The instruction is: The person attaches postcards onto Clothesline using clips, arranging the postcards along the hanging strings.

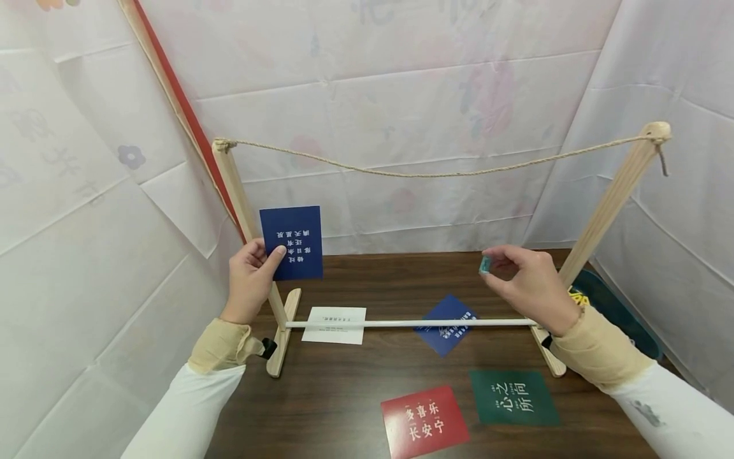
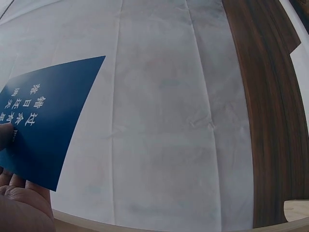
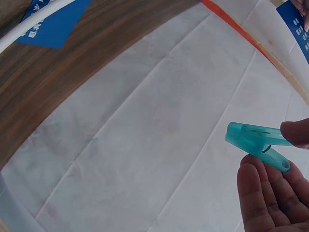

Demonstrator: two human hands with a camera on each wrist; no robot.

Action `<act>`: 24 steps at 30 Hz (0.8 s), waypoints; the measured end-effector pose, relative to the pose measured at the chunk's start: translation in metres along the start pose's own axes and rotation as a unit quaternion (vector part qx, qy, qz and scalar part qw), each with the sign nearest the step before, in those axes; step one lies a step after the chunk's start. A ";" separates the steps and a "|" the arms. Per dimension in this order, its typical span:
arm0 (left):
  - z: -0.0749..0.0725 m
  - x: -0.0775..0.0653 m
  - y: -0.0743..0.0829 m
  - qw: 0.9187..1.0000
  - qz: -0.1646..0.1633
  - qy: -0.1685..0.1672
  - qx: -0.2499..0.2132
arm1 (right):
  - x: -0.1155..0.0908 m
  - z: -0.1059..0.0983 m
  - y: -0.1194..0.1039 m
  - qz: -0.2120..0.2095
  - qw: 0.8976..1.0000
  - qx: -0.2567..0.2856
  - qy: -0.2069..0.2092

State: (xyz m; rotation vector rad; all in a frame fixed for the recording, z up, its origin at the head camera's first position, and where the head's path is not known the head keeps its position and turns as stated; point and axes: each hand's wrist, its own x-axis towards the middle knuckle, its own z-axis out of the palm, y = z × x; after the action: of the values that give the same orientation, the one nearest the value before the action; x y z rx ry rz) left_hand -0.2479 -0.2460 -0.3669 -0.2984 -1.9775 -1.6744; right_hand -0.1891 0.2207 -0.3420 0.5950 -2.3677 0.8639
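My left hand (image 1: 248, 284) holds a dark blue card (image 1: 295, 223) upright by its lower left part, thumb on the printed face and fingers behind. Its white lettering appears upside down in the head view. The card is beside the left wooden post, below a slack twine line (image 1: 401, 174). At the right, my right hand (image 1: 530, 284) pinches a small teal clothespin (image 3: 251, 140) between thumb and fingertips, also lower than the twine. In the right wrist view, the thumb lies on one handle of the clothespin and the fingertips are at the other.
The twine spans a left post (image 1: 235, 182) and a right post (image 1: 616, 197), joined low down by a white rod (image 1: 401, 324). White (image 1: 332, 335), blue (image 1: 444, 344), red (image 1: 424, 417) and green (image 1: 513, 396) cards lie on the table. A dark green bin (image 1: 622, 319) stands behind my right wrist.
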 end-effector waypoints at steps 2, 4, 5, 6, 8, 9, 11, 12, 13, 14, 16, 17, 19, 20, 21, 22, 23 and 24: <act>0.001 0.001 0.001 1.000 0.004 0.000 0.000 | 0.002 0.001 -0.002 -0.002 1.000 0.000 -0.003; 0.002 0.003 0.001 1.000 0.009 0.000 -0.002 | 0.005 0.002 -0.004 -0.006 1.000 0.000 -0.006; 0.002 0.004 0.001 1.000 0.012 0.000 -0.003 | 0.006 0.002 -0.005 -0.009 1.000 0.000 -0.008; 0.002 0.005 0.002 1.000 0.013 0.000 -0.004 | 0.007 0.003 -0.006 -0.011 1.000 0.000 -0.010; 0.003 0.006 0.002 1.000 0.017 0.001 -0.009 | 0.010 0.004 -0.008 -0.018 1.000 0.003 -0.013; 0.003 0.007 0.002 1.000 0.018 0.001 -0.010 | 0.011 0.005 -0.009 -0.024 1.000 0.004 -0.013; 0.003 0.007 0.004 1.000 0.020 0.001 -0.007 | 0.014 0.006 -0.012 -0.032 0.999 0.006 -0.015; 0.003 0.008 0.005 1.000 0.020 0.001 -0.008 | 0.015 0.007 -0.013 -0.037 0.999 0.006 -0.016; 0.003 0.008 0.006 1.000 0.022 0.002 -0.008 | 0.016 0.008 -0.014 -0.041 0.999 0.005 -0.017; 0.004 0.009 0.007 1.000 0.022 0.002 -0.007 | 0.017 0.009 -0.016 -0.045 0.999 0.004 -0.018; 0.004 0.010 0.008 1.000 0.024 0.004 -0.010 | 0.020 0.009 -0.018 -0.048 0.999 0.004 -0.021; 0.004 0.010 0.009 1.000 0.025 0.005 -0.013 | 0.021 0.010 -0.020 -0.048 0.999 0.004 -0.023; 0.004 0.011 0.010 1.000 0.027 0.006 -0.014 | 0.024 0.011 -0.022 -0.050 0.998 0.004 -0.024; 0.004 0.011 0.010 0.999 0.028 0.007 -0.014 | 0.025 0.011 -0.023 -0.051 0.998 0.006 -0.025; 0.004 0.012 0.010 0.999 0.029 0.007 -0.013 | 0.026 0.012 -0.024 -0.052 0.998 0.007 -0.024; 0.004 0.012 0.011 0.999 0.031 0.007 -0.012 | 0.028 0.013 -0.025 -0.054 0.998 0.007 -0.023; 0.004 0.013 0.011 0.999 0.033 0.007 -0.011 | 0.029 0.014 -0.025 -0.057 0.998 0.008 -0.022; 0.004 0.013 0.012 0.999 0.034 0.007 -0.010 | 0.030 0.015 -0.026 -0.061 0.998 0.009 -0.021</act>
State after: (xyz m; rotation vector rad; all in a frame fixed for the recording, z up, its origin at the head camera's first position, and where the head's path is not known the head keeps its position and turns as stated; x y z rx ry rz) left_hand -0.2541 -0.2420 -0.3505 -0.3559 -1.9208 -1.6493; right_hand -0.2018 0.1857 -0.3214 0.7636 -2.3364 0.8275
